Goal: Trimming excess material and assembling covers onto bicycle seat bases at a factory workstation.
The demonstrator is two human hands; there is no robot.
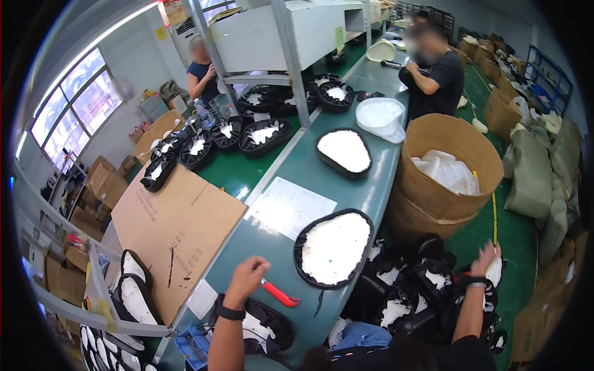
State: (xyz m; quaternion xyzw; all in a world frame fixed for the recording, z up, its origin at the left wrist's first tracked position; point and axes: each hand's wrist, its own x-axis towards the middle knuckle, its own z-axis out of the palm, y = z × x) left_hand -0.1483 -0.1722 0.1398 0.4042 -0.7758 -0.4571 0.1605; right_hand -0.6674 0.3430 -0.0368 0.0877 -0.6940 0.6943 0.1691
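My left hand (249, 274) hovers over the workbench with its fingers curled; what they hold, if anything, is hidden. Just beside its fingertips is a red-handled tool (281, 293), and I cannot tell whether they touch it. Under my left wrist lies a black gathered cover with a white middle (257, 328). A rounded, teardrop-shaped black cushion with a flat white face (334, 249) rests to the right of that hand. My right hand (484, 260) reaches far right with fingers outstretched, against a white-faced piece (494, 270) beside the floor heap.
Black covers (396, 309) are heaped by the bench's right edge. Behind them stands a large cardboard drum (442, 204) with white plastic inside. Another white-faced cushion (344, 152), a paper sheet (291, 207) and flat cardboard (176, 229) lie ahead. A co-worker (436, 74) stands across the bench.
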